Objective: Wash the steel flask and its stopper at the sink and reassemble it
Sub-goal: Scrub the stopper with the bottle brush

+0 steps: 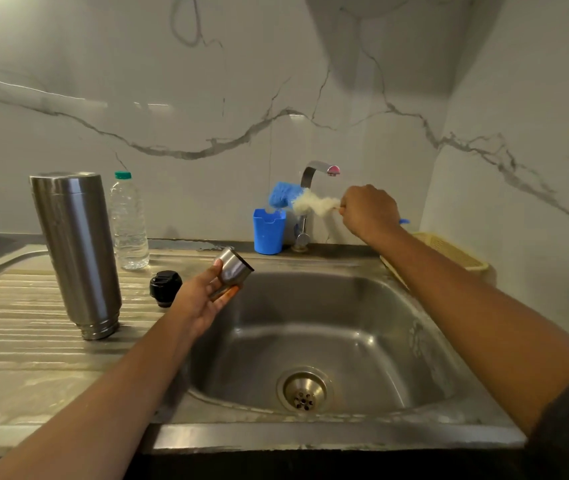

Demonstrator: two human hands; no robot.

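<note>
The flask is in pieces, so reassembly is all yet to come; the steel flask (75, 251) stands mouth-down on the drainboard (16, 341), at about nine o'clock from the basin, which suggests its body is washed and draining, though I cannot tell wetness for sure; the black stopper (165, 287) sits apart, just beside the flask's mouth end, towards ten o'clock of the basin; whether it has been washed is not clear. The left hand (203, 303) holds the small steel cup (234, 266) over the basin's ten o'clock edge, thumb and fingers curled round it, open end turned towards the tap (314, 171); the right hand (369, 211), at one o'clock, is clenched on the handle of a bottle brush (305, 202), whose white and blue bristles hang near the spout; no water runs. The cup looks like the piece in hand now; after it, likely a rinse, then stopper in and cup on; the sink (310, 434) holds nothing else.
</note>
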